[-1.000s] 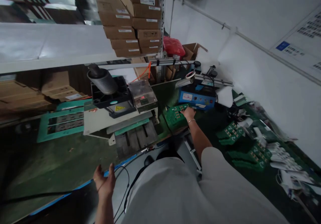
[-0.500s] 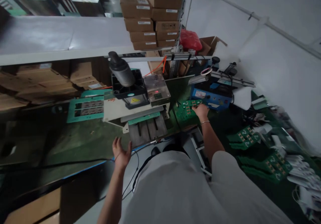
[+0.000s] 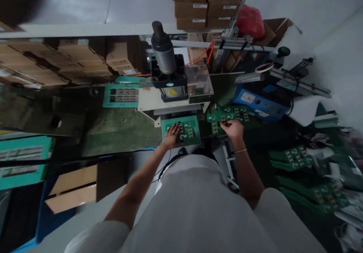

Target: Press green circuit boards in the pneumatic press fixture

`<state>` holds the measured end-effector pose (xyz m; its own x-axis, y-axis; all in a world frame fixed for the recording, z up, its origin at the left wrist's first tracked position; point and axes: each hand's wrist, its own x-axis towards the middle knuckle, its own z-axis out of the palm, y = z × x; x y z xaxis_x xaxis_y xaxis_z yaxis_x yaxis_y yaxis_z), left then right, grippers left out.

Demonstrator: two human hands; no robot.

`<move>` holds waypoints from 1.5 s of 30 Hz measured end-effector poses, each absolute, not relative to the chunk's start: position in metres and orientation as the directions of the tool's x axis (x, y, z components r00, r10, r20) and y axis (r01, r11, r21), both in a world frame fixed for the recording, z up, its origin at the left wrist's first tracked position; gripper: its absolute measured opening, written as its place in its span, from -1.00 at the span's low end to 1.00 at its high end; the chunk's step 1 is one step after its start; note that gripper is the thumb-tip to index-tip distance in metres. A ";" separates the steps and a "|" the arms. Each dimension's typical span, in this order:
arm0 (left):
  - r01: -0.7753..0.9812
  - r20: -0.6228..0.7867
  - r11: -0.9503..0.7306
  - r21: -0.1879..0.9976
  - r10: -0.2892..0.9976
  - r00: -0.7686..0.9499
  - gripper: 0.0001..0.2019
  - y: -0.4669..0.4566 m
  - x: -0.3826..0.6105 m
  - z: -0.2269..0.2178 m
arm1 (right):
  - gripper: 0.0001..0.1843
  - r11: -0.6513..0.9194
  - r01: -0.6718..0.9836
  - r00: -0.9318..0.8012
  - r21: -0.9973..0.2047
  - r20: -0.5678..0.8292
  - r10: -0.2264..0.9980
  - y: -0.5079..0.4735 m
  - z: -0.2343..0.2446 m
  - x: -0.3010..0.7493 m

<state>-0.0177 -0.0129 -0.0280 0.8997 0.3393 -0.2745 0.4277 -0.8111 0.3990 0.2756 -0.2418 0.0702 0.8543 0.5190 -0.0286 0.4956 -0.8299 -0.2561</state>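
Observation:
My left hand (image 3: 171,135) lies flat with its fingers stretched out on a green circuit board (image 3: 187,132). This board rests in a teal fixture plate (image 3: 197,121) at the front of a press (image 3: 166,58) with a ribbed cylinder on top. To the right, my right hand (image 3: 235,129) pinches the near edge of another circuit board (image 3: 214,128), which has copper-coloured parts and white marks. More green board (image 3: 241,114) shows just behind that hand; whether it is a separate piece I cannot tell.
A blue machine (image 3: 256,105) stands behind my right hand. Stacked boards (image 3: 295,156) lie on the right side. Teal frames (image 3: 121,101) sit left of the press, and another teal frame (image 3: 22,162) is at far left. An open cardboard box (image 3: 75,181) stands below the bench edge.
My left hand has gone from open air onto the board. The teal plate with that board now sits out in front of the press. My right hand stays at the right-hand boards.

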 end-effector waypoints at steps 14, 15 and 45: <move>0.263 -0.340 -0.935 0.237 0.174 0.924 0.03 0.001 0.024 -0.009 | -0.52 -0.785 0.499 0.852 -0.367 0.040 0.522 -0.252 0.064 0.247; 0.253 -0.343 -0.943 0.218 0.168 0.924 0.04 -0.001 0.028 -0.009 | -0.51 -0.786 0.497 0.853 -0.367 0.040 0.521 -0.251 0.064 0.245; 0.804 -0.333 -0.481 0.351 0.738 0.587 -0.04 0.120 -0.169 -0.065 | -0.51 -0.660 0.748 0.590 -0.068 -0.388 0.708 -0.098 0.018 0.102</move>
<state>-0.1688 0.1195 -0.0650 0.5866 0.7380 -0.3334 0.8038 -0.4806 0.3505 0.1015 -0.0978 0.0184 0.5896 0.7082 -0.3884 0.7479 -0.6602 -0.0684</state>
